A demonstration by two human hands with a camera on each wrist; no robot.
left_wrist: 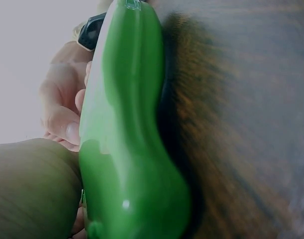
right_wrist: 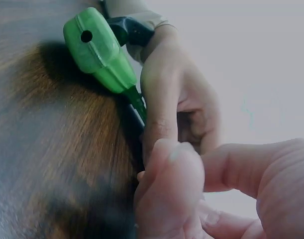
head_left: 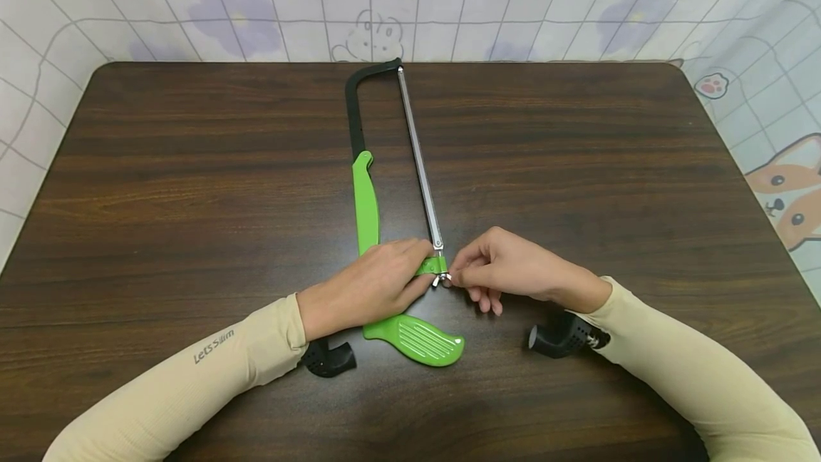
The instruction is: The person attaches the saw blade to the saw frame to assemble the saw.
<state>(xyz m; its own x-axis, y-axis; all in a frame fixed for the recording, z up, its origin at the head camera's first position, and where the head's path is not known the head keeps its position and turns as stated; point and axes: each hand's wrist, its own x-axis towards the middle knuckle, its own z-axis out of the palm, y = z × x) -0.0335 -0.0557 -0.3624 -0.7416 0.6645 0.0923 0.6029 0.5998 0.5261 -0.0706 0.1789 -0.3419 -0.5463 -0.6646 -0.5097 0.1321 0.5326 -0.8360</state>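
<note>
Right hand (head_left: 509,264) pinched the wing nut (head_left: 441,279), left hand (head_left: 381,282) at its 9 o'clock gripped the green hacksaw (head_left: 367,209) on the table (head_left: 224,162), blade (head_left: 419,162) running toward 12; looked like blade-tension adjustment, next move likely calling for a small, steady twist.

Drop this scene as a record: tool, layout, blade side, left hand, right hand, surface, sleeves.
tool: hacksaw, black frame, green handle
layout: flat, handle toward the person, frame tip at the far table edge
blade side: silver strip, right of the frame
left hand: grips the green bracket at the strip's near end
right hand: pinches at the wing nut; exact contact partly hidden
surface: dark wood-grain table
sleeves: pale, both arms
</note>
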